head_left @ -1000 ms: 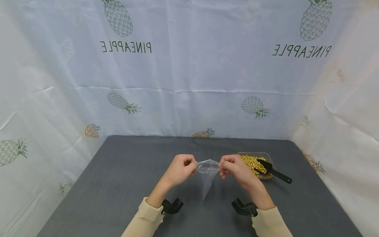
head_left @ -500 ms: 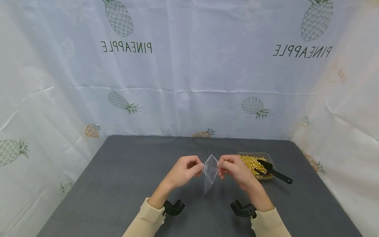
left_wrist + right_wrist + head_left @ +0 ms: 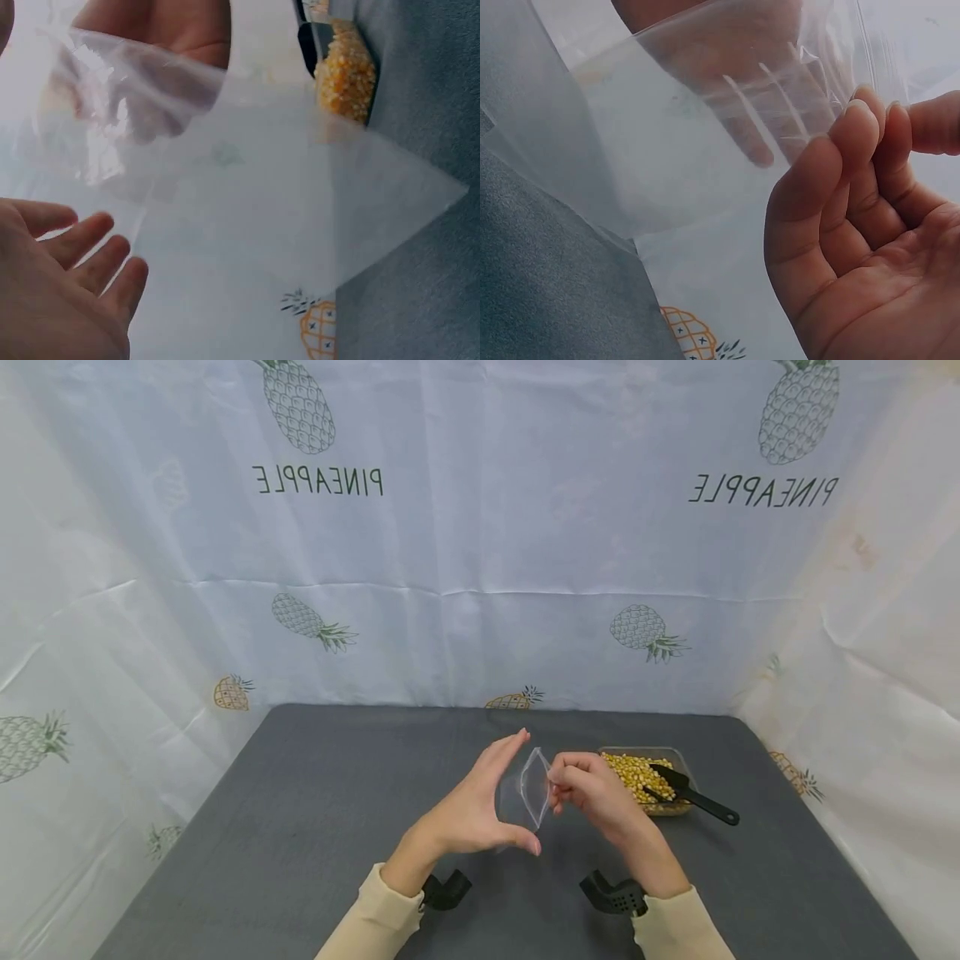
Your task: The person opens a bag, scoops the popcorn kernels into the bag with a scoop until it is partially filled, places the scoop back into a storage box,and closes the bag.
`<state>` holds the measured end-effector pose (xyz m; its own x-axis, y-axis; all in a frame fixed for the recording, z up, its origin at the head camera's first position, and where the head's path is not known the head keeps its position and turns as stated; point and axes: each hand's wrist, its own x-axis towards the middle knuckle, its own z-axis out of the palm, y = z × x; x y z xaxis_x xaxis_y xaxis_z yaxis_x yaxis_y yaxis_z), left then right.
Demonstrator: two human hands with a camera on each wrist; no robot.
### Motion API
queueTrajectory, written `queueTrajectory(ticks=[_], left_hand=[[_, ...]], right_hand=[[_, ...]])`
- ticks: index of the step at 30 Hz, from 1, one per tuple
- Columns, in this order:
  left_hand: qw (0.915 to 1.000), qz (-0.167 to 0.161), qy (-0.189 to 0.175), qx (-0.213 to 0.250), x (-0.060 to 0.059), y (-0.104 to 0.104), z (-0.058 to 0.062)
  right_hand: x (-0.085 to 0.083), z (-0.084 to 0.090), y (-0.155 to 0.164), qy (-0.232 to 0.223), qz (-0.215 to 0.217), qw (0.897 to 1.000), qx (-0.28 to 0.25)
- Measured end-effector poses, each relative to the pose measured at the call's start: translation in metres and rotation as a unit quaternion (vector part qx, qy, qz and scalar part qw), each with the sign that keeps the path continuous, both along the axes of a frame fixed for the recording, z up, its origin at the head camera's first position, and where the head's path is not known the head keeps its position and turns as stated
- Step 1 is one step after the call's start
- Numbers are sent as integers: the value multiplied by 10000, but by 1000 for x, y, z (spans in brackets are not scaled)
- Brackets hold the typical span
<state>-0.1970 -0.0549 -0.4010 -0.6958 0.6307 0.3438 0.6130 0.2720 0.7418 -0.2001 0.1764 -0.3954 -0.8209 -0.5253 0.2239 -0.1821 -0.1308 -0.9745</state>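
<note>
A clear plastic bag [image 3: 534, 789] hangs between the two hands, its mouth spread into a narrow oval. My right hand [image 3: 592, 785] pinches the bag's right rim between thumb and fingertips. Around the bag's other side, my left hand [image 3: 471, 810] spreads thumb and fingers wide in a C shape. In the left wrist view, the bag [image 3: 247, 187] tapers to a corner near the dark tabletop, and the left fingers [image 3: 97, 255] are parted. The right wrist view shows the right hand [image 3: 862, 217] with curled fingers at the bag's edge, the left hand visible through the film.
Right of the right hand stands a clear container [image 3: 678, 756] of yellow corn kernels [image 3: 633, 771]. A black scoop [image 3: 693, 793] lies in it, handle jutting over the right rim. White pineapple-print cloth [image 3: 480, 527] surrounds the grey table [image 3: 300, 827].
The left hand has let go of the bag's left rim and spread its fingers around the bag. The bag's mouth turned from a wide opening to a tall, narrow one. The right hand barely moved.
</note>
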Motion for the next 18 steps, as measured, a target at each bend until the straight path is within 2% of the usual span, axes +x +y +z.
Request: queueTrajectory(ticks=[2, 6, 11, 18], left_hand=[[9998, -42, -115, -147, 2, 4, -2], [9997, -97, -200, -84, 4, 10, -7], [9991, 141, -339, 207, 4, 12, -8], [9975, 471, -74, 514, 2, 10, -7]], right_hand=[[0, -1, -2, -17, 91, 9999, -59], [1, -2, -7, -60, 164, 9998, -79], [2, -3, -9, -100, -13, 9999, 99], [2, -2, -8, 44, -308, 9986, 433]])
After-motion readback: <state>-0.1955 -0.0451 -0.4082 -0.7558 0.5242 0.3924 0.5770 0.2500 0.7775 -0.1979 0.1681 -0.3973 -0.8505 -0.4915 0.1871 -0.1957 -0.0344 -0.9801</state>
